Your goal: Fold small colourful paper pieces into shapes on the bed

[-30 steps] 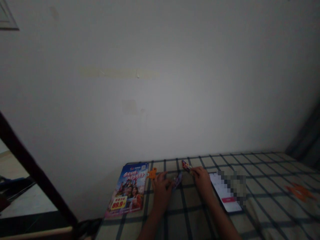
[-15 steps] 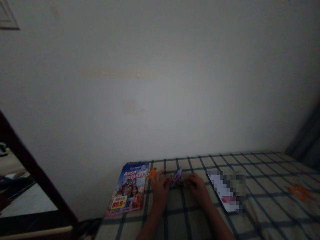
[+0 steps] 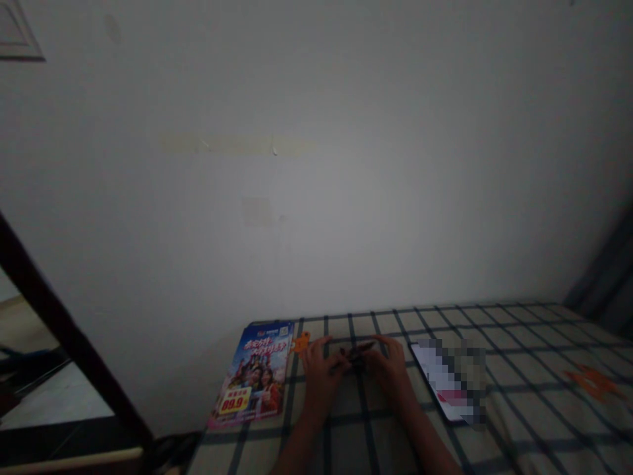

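Note:
Between my hands, low over the checked cloth, is a small folded piece of printed paper (image 3: 358, 353), dark and partly covered by my fingers. My left hand (image 3: 320, 359) pinches its left side, thumb inward and some fingers raised. On the other side, my right hand (image 3: 388, 359) grips the right end with bent fingers. The exact folds are too dark and small to make out. Left of my left hand lies a stack of colourful printed flyers (image 3: 257, 369), its top sheet marked 89.9.
A phone with a lit screen (image 3: 440, 382), partly pixelated, lies right of my right hand. The checked cloth (image 3: 524, 369) bears orange printed figures and meets a pale wall (image 3: 346, 198) at the back. A dark-framed mirror-like panel (image 3: 74, 343) leans at left.
My hands have come closer together around the paper. Its upright purple-and-white part has tipped down, and it now looks flatter and darker. My right fingers have moved in from the right.

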### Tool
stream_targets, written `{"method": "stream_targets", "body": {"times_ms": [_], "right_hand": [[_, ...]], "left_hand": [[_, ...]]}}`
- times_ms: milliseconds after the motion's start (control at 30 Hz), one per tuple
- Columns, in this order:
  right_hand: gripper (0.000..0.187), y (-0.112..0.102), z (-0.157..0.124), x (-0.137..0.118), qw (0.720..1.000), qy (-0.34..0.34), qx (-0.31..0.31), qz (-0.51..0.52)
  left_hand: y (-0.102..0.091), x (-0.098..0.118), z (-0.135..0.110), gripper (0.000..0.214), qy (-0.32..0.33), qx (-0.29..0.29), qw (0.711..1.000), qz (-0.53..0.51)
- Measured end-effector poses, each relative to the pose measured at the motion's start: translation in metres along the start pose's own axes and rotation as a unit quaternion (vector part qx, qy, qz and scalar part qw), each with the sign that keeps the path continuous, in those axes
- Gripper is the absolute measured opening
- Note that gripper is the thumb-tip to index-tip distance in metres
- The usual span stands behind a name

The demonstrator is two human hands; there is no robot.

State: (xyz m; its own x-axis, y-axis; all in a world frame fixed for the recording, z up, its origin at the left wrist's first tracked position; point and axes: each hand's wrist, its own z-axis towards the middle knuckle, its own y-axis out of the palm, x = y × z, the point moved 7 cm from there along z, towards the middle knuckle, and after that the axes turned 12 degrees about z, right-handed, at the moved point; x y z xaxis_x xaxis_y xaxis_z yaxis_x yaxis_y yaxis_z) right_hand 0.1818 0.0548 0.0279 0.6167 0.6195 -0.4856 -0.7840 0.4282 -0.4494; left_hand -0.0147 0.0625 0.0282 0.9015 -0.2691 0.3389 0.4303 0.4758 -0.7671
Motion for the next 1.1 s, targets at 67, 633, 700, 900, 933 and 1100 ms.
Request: {"method": "stream_targets", "body": {"times_ms": [67, 633, 700, 900, 933, 1100], "right_hand": [[0.016, -0.002, -0.001, 0.003, 1.0, 0.006, 0.011, 0.012], [0.033, -0.023, -0.009, 0.039, 0.98, 0.157, 0.104, 0.068], [0.036, -0.024, -0.009, 0.037, 0.979, 0.157, 0.111, 0.069], [0.036, -0.027, -0.009, 0.036, 0.976, 0.155, 0.129, 0.076], [0.035, -0.027, -0.009, 0.036, 0.976, 0.151, 0.134, 0.078], [0.03, -0.024, -0.007, 0.034, 0.981, 0.123, 0.122, 0.093]], "left_hand": [[0.001, 0.0, 0.0, 0.012, 0.005, 0.01, 1.0, -0.009], [0.018, 0.008, -0.002, 0.046, 0.004, -0.094, 0.993, 0.065], [0.017, 0.007, -0.002, 0.038, -0.001, -0.096, 0.993, 0.062], [0.019, 0.007, 0.0, 0.032, 0.019, -0.111, 0.994, 0.012], [0.02, 0.007, 0.0, 0.031, 0.023, -0.114, 0.993, 0.002], [0.021, 0.007, -0.002, 0.023, 0.024, -0.118, 0.992, -0.045]]}}
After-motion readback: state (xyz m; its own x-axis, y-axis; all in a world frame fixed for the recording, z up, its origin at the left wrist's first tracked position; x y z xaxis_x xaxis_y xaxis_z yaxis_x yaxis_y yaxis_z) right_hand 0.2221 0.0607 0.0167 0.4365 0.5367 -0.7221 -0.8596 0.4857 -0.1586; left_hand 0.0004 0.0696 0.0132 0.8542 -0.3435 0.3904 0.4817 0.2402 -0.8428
